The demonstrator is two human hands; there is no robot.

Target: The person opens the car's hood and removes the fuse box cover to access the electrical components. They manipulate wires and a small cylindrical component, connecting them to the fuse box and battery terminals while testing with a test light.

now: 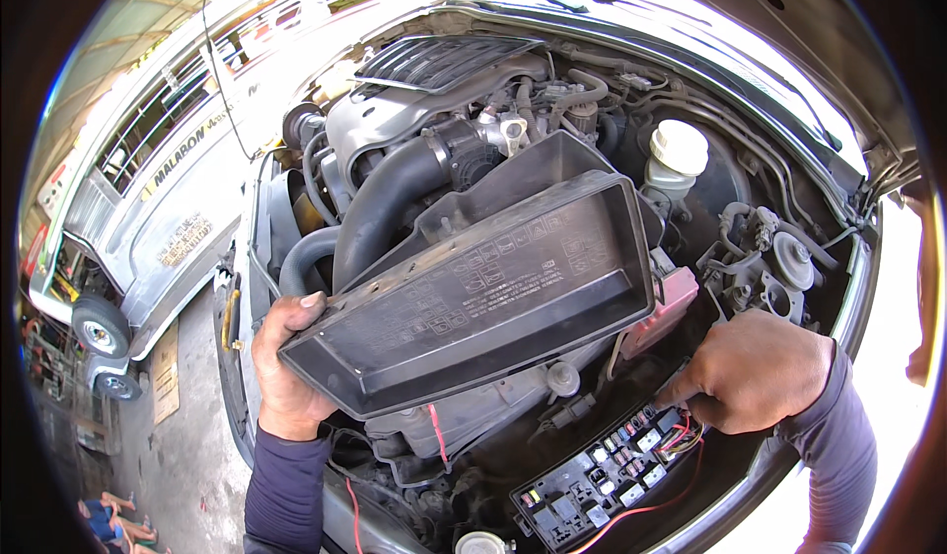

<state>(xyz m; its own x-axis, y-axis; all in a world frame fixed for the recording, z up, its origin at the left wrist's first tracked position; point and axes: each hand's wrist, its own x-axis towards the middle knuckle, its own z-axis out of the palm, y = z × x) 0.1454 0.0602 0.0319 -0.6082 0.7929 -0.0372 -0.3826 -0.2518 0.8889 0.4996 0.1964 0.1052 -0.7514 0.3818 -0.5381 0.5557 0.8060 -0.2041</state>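
My left hand is shut on the left end of a black rectangular fuse box cover, tilted inside-up with a molded diagram showing. My right hand is curled over the top end of the open fuse box, index finger bent down at the fuses and wires; whether its fingers hold anything is hidden. Red wires hang near the box. Behind the cover sit a black intake hose, a pink-red battery and a white fluid reservoir.
The engine bay's rim curves along the right. A light-coloured vehicle with a wheel stands at the left on a concrete floor with cardboard. People's legs show at the lower left edge.
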